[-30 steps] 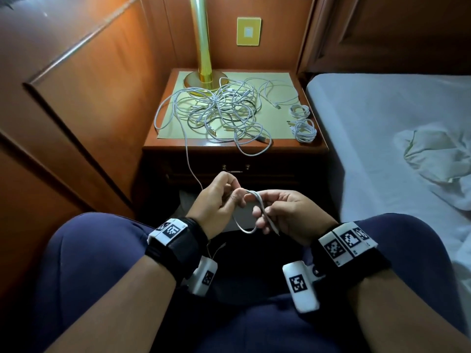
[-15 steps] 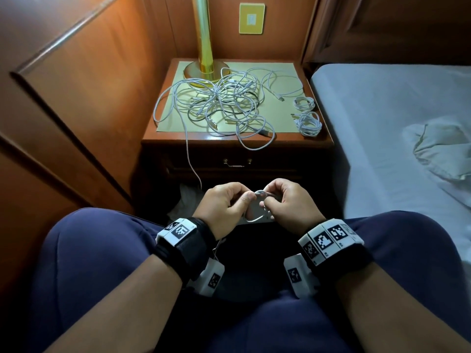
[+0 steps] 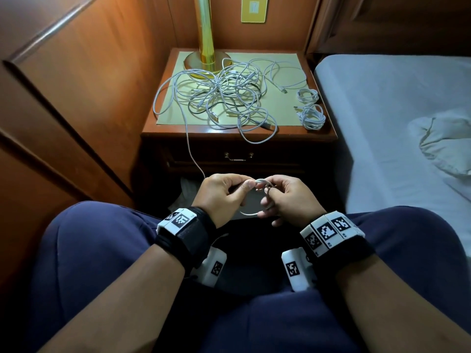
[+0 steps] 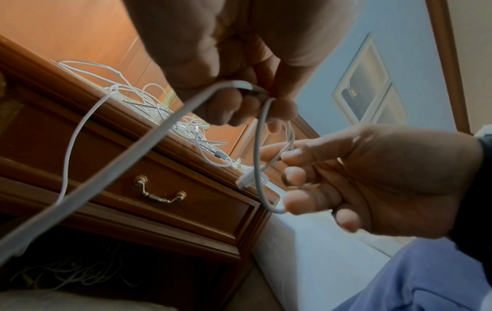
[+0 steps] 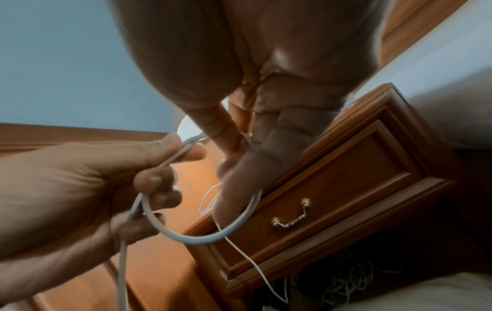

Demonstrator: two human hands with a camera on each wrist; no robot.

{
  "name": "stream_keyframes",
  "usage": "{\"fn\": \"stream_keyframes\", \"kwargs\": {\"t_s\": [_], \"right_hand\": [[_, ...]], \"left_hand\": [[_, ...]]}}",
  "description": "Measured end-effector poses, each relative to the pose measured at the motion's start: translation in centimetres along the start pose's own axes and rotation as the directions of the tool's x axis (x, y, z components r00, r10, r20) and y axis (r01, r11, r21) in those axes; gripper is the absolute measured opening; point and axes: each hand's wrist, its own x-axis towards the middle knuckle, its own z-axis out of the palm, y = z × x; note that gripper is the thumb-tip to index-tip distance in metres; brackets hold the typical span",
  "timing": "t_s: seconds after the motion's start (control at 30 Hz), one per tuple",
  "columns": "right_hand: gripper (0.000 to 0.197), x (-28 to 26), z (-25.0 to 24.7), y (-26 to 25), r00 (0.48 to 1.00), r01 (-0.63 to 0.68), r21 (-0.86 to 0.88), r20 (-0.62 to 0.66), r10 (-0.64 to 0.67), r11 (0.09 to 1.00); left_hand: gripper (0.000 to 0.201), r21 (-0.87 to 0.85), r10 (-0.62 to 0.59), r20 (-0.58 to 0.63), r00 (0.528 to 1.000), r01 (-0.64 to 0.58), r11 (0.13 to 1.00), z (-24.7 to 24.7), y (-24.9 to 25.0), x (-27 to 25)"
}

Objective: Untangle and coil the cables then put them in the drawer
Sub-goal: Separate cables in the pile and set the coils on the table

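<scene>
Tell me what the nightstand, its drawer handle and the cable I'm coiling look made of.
Nightstand: looks like glossy varnished reddish wood; grain and reflections show.
Drawer handle: appears to be brass-toned metal, shiny, a swinging bail type.
Cable: seems to be white plastic-jacketed, smooth and matte, and bends easily between both hands.

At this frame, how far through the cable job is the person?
Early. Done: two small coiled cables lie at the nightstand's right edge. In hand: the left hand and right hand wind a first loop of a white cable trailing from the pile. Left: the tangled pile, and the drawer is closed.
</scene>
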Motion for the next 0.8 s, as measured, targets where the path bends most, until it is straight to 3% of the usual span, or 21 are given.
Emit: {"fn": "stream_keyframes", "kwargs": {"t_s": [0.33,0.47,0.67,0.8], "right_hand": [[0.014,0.4,-0.9,-0.2,0.995,0.094,0.012,-0.019,-0.094,0.995],[0.012,0.6,-1.5,0.2,0.973,0.224,-0.115,-0.026,-0.228,0.968],[0.009,1.0,-1.9,0.6,0.941,0.289,-0.321,-0.077,-0.329,0.902],[0.013,0.3,-1.5,0.0,0.973,0.218,-0.05,0.084,-0.214,0.975]], "left_hand": [[0.014,-0.001,0.025,-0.124,0.992,-0.025,1.0,-0.7,-0.3,0.9],[0.013,-0.001,0.034,-0.157,0.987,-0.034,0.999,-1.1,-0.4,1.1],[0.011,-0.041,0.06,-0.179,0.982,-0.068,0.997,-1.0,-0.4,1.2],[0.011,-0.094,0.072,-0.188,0.98,-0.091,0.991,-0.8,-0.4,1.3]]}}
